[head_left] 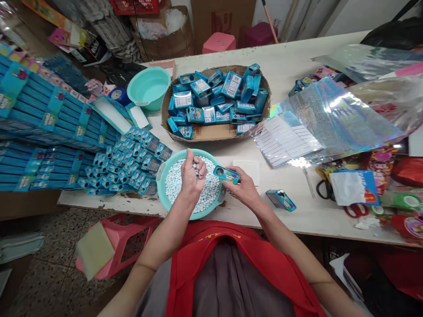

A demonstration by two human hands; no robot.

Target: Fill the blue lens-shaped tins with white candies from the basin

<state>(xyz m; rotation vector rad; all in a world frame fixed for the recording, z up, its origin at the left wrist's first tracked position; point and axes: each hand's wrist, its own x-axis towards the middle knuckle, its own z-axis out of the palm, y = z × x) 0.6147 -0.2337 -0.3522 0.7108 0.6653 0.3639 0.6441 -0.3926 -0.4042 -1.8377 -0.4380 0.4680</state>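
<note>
My left hand is curled around several small white candies, above a turquoise basin full of the same candies. In my right hand is a small blue candy box, gripped at its right end and held over the basin's right rim. A dark round opening shows near the box's left end. To the right of my right hand, another blue box lies on the table. Behind the basin stands a cut-down cardboard carton heaped with blue boxes.
Many small blue boxes stand stacked left of the basin, before taller stacks of blue packs. An empty turquoise basin sits behind. Shiny plastic bags, printed sheets and scissors lie at right.
</note>
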